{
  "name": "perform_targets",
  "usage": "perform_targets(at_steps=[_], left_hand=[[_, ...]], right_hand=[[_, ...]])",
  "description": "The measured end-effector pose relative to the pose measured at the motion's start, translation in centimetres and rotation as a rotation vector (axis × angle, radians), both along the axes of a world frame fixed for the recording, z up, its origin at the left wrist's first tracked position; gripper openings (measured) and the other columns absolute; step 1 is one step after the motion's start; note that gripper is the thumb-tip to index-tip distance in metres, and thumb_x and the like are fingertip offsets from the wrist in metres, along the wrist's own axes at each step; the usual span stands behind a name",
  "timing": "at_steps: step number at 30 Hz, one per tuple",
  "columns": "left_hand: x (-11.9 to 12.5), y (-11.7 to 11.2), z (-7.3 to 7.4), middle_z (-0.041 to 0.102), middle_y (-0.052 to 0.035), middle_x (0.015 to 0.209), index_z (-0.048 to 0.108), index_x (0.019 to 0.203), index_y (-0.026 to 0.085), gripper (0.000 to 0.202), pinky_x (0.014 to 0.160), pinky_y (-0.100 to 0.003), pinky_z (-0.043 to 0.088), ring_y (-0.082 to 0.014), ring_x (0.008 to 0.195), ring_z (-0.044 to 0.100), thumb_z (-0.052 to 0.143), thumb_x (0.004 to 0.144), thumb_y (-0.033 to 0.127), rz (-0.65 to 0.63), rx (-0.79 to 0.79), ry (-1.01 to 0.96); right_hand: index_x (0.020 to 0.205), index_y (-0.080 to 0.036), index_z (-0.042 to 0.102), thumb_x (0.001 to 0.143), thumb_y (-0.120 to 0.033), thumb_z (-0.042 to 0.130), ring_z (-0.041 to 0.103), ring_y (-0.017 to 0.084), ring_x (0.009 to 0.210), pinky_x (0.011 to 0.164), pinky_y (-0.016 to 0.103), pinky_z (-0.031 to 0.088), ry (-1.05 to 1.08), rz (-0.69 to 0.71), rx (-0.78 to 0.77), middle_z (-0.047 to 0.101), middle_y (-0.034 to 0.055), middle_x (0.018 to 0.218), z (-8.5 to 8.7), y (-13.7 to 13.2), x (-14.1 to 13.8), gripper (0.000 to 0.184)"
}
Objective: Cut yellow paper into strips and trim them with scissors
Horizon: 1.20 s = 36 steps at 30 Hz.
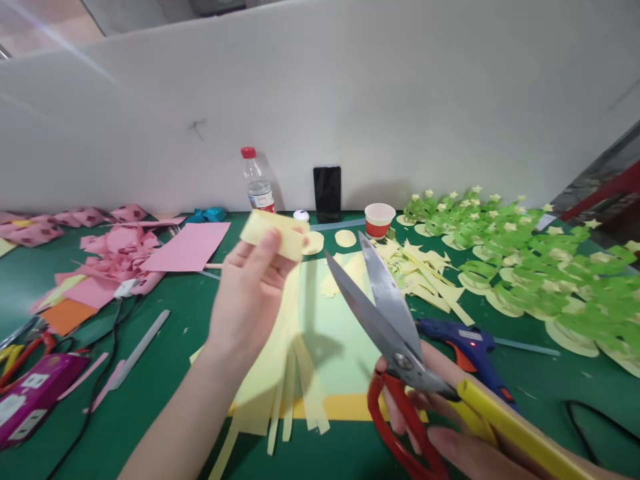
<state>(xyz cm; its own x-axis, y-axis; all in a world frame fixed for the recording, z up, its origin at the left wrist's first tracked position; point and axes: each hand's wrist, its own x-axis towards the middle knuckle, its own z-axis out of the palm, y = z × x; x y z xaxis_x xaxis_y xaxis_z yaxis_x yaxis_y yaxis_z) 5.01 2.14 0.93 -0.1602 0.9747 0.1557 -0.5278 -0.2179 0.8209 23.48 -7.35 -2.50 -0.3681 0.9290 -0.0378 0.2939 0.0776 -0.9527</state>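
Observation:
Between the thumb and fingers of my left hand (253, 287) is a small pale yellow piece of paper (270, 230), raised above the table. My right hand (465, 433) grips a large pair of scissors (393, 333) with red and yellow handles, its blades parted and pointing up toward the paper. The blades and the paper are apart. Below them lie yellow paper sheets and strips (273, 347) and a pale green sheet (345, 353). Two pale round paper discs (345, 238) rest behind.
A blue glue gun (470, 347) lies beside my right hand. Rows of green paper trees (530, 260) stand at right, yellow scraps (420, 270) nearby. A paper cup (379, 220), phone (327, 193) and bottle (257, 183) stand at the back. Pink paper (187, 247) and a power strip (40, 397) are left.

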Motion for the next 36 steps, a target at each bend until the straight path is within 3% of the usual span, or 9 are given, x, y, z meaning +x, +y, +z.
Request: perform_targets(at_steps=[3, 8, 15, 20, 22, 25, 30, 33, 36], left_hand=[[-0.6, 0.4, 0.6, 0.064, 0.0059, 0.058, 0.063, 0.057, 0.021, 0.016, 0.053, -0.010, 0.049, -0.0053, 0.055, 0.060, 0.065, 0.072, 0.016, 0.103, 0.010, -0.140], [0.2, 0.1, 0.0, 0.059, 0.0071, 0.056, 0.063, 0.059, 0.019, 0.012, 0.052, -0.009, 0.046, -0.0027, 0.050, 0.054, 0.066, 0.071, 0.018, -0.009, -0.011, -0.150], [1.4, -0.7, -1.6, 0.061, 0.0061, 0.063, 0.063, 0.063, 0.018, 0.013, 0.061, -0.013, 0.045, -0.0050, 0.060, 0.057, 0.074, 0.061, 0.026, -0.198, -0.060, -0.093], [1.8, -1.2, -1.6, 0.060, 0.0050, 0.064, 0.063, 0.066, 0.017, 0.016, 0.066, -0.017, 0.043, -0.0075, 0.065, 0.055, 0.074, 0.060, 0.027, -0.278, -0.068, -0.039], [2.0, -1.4, -1.6, 0.059, 0.0043, 0.063, 0.063, 0.067, 0.017, 0.016, 0.065, -0.020, 0.042, -0.0084, 0.063, 0.054, 0.074, 0.060, 0.027, -0.319, -0.084, 0.001], [2.3, -1.8, -1.5, 0.058, 0.0031, 0.062, 0.063, 0.065, 0.016, 0.015, 0.064, -0.021, 0.041, -0.0097, 0.062, 0.053, 0.074, 0.061, 0.025, -0.383, -0.089, 0.052], [1.2, -2.8, -0.7, 0.054, 0.0027, 0.060, 0.063, 0.068, 0.018, 0.029, 0.055, -0.020, 0.039, -0.0099, 0.058, 0.048, 0.069, 0.063, 0.046, -0.533, 0.106, 0.361], [0.1, -3.5, -0.1, 0.048, 0.0042, 0.054, 0.059, 0.059, 0.018, 0.019, 0.050, -0.019, 0.035, -0.0083, 0.051, 0.041, 0.068, 0.069, 0.032, -0.259, 0.362, 0.660], [-0.4, -3.6, 0.1, 0.060, 0.0017, 0.080, 0.064, 0.085, 0.025, 0.028, 0.071, -0.020, 0.041, -0.0136, 0.077, 0.052, 0.076, 0.060, 0.020, 0.007, 0.491, 0.730]], right_hand=[[0.097, -0.023, 0.051, 0.084, -0.033, 0.035, 0.058, 0.016, 0.050, 0.044, 0.024, 0.042, -0.305, -0.039, 0.112, 0.062, 0.0018, 0.062, -0.8, 1.2, -0.5, 0.023], [0.095, -0.015, 0.051, 0.085, -0.029, 0.038, 0.060, 0.022, 0.049, 0.043, 0.029, 0.038, -0.804, -0.011, 0.322, 0.063, 0.0060, 0.061, -3.5, 3.2, -1.9, 0.022], [0.092, -0.010, 0.057, 0.069, -0.012, 0.058, 0.064, 0.025, 0.055, 0.043, 0.028, 0.042, -0.896, -0.022, 0.382, 0.066, 0.0101, 0.069, -7.2, 4.0, -3.0, 0.023], [0.090, -0.018, 0.059, 0.080, -0.021, 0.047, 0.063, 0.019, 0.077, 0.055, 0.026, 0.049, -0.722, -0.033, 0.536, 0.064, 0.0096, 0.099, -3.4, 4.6, -2.1, 0.016], [0.090, -0.018, 0.059, 0.081, -0.022, 0.046, 0.062, 0.014, 0.068, 0.056, 0.024, 0.051, -0.336, -0.123, 0.665, 0.066, 0.0063, 0.086, -0.6, 5.0, -2.0, 0.017], [0.077, -0.018, 0.059, 0.078, -0.020, 0.048, 0.059, 0.010, 0.058, 0.047, 0.018, 0.048, -0.061, -0.130, 0.588, 0.065, 0.0021, 0.072, 2.8, 5.4, -2.4, 0.011], [0.061, -0.019, 0.059, 0.075, -0.022, 0.055, 0.047, 0.006, 0.042, 0.037, 0.015, 0.038, 0.135, -0.244, 0.392, 0.051, -0.0046, 0.048, 4.6, 5.8, -2.0, 0.015], [0.057, -0.019, 0.056, 0.075, -0.029, 0.060, 0.043, 0.005, 0.040, 0.038, 0.015, 0.037, 0.288, -0.249, 0.255, 0.048, -0.0055, 0.047, 4.9, 6.2, -1.1, 0.021], [0.056, -0.019, 0.053, 0.074, -0.037, 0.061, 0.042, 0.004, 0.041, 0.039, 0.015, 0.037, 0.406, -0.145, 0.123, 0.046, -0.0056, 0.047, 5.3, 6.5, -0.5, 0.027]])
